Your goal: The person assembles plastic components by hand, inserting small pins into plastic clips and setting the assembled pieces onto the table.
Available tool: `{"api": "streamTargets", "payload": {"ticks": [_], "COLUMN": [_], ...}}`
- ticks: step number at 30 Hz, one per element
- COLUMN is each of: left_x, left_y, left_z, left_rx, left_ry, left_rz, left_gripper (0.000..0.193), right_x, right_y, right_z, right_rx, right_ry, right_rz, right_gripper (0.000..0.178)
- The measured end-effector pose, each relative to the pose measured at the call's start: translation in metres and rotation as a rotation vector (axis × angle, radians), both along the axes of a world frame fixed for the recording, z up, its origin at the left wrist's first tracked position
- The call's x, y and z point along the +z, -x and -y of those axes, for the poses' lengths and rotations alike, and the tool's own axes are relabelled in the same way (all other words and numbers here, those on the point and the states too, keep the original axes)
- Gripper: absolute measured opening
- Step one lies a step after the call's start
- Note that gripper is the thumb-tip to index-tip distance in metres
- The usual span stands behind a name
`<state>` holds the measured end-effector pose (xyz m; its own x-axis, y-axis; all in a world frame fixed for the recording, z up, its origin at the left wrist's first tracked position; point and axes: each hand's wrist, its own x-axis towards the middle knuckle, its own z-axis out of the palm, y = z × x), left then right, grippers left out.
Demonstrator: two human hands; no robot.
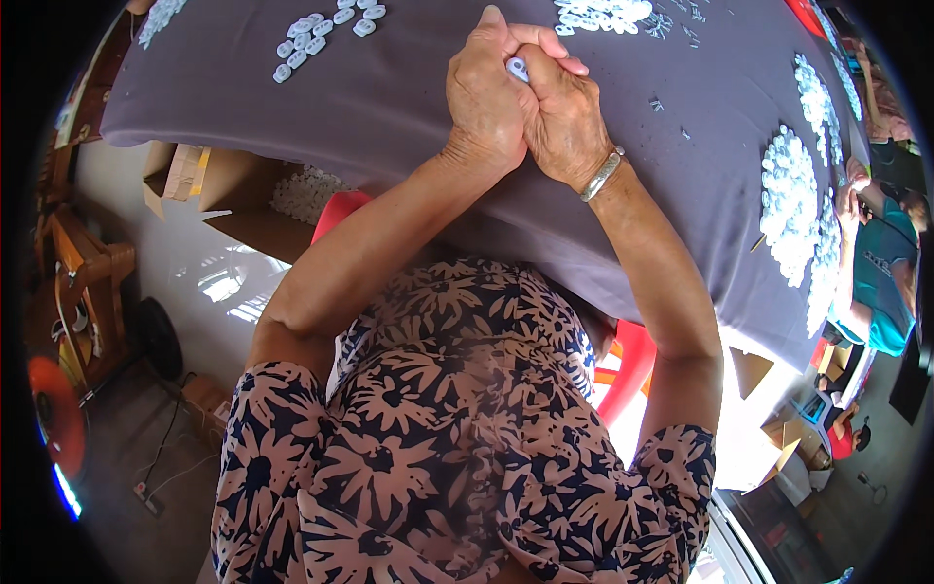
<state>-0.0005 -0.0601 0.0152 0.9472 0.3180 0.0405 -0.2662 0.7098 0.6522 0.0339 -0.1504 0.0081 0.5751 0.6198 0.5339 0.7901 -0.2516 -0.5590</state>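
Both my hands are pressed together above the cloth-covered table. Between them a small white oval plastic piece [518, 69] shows, with dark holes in its face. My left hand [484, 102] is closed around it from the left, thumb pointing away from me. Against it, my right hand [562, 112] is closed too, its fingers curled over the piece and a silver bracelet at the wrist. The undersides of the fingers are hidden. Just beyond my right hand lies a pile of similar white pieces [603, 14]; a looser group of them [305, 45] sits to the left.
A dark grey cloth [389, 117] covers the table. Small metal screws or pins [657, 104] lie scattered on the right, with large white heaps [789, 200] farther over. A person in a teal shirt [883, 277] works there. An open cardboard box [248, 185] stands below the left edge.
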Motion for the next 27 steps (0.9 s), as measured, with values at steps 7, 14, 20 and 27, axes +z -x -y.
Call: {"api": "streamTargets", "payload": {"ticks": [7, 14, 20, 27], "left_x": [-0.002, -0.015, -0.014, 0.009], "left_y": [-0.001, -0.010, -0.009, 0.002], "left_z": [0.000, -0.003, -0.008, -0.016], "left_rx": [-0.025, -0.027, -0.085, -0.152], "left_ry": [0.045, 0.063, 0.036, -0.073], "left_rz": [-0.047, 0.072, 0.319, 0.086], "left_gripper": [0.053, 0.052, 0.050, 0.051], "right_x": [0.000, -0.007, -0.003, 0.007], "right_y": [0.001, -0.011, -0.005, -0.003], "right_z": [0.002, -0.010, -0.007, -0.001], "right_rx": [-0.005, 0.037, -0.029, -0.128], "right_ry": [0.057, -0.159, 0.024, 0.187], "right_rz": [-0.036, 0.222, -0.008, -0.235], "right_gripper": [0.031, 0.021, 0.018, 0.030]}}
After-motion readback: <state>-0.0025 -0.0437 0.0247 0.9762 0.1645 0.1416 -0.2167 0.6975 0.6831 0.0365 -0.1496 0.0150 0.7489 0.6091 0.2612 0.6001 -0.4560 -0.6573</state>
